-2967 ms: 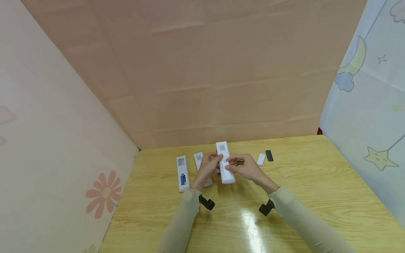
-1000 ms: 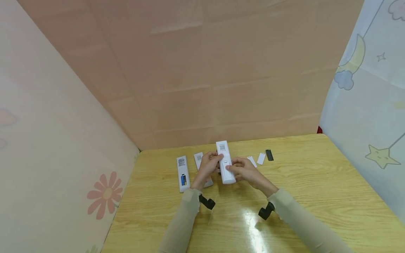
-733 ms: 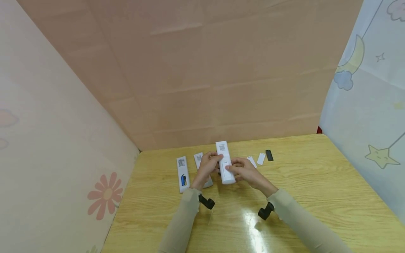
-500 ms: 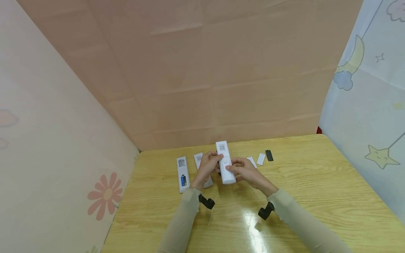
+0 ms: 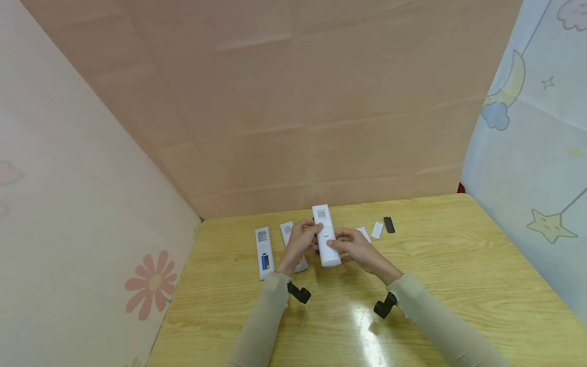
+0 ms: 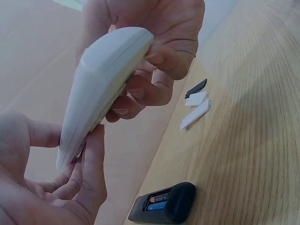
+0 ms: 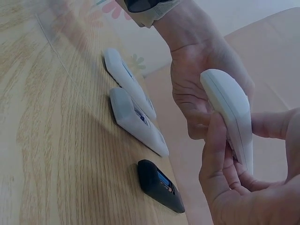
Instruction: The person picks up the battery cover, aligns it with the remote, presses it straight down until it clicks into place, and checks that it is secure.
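Only head cam: held rmt's (image 5: 326, 233) QR (image 5: 321, 214)

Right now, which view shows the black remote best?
Left wrist view: the black remote lies unobstructed, two batteries visible inside. Right wrist view shows it whole, but the batteries less clearly. In the head view, the left hand and held white remote hide nearly all of it.
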Available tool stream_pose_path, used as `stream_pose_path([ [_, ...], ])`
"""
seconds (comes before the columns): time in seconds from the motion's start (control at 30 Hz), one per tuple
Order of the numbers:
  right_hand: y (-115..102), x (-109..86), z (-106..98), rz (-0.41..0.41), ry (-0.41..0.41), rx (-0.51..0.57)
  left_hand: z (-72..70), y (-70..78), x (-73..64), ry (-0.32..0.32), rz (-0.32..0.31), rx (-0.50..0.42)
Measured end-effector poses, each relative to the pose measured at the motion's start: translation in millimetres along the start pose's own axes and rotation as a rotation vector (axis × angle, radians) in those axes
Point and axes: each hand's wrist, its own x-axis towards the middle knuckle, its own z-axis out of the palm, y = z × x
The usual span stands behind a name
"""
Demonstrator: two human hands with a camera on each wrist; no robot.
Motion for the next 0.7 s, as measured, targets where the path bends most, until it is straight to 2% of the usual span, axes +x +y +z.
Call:
stream_pose_path([
  [0.33, 1.8, -2.9, 4.0, -0.005, -0.028, 0.011, -8.8, -5.8, -0.3, 0.02, 0.016, 0.008],
  [0.7, -3.5, -7.1, 17.8, -0.029, -0.01, -0.026, -24.2, -3.1, -5.1, 0.066, 0.028, -0.009],
])
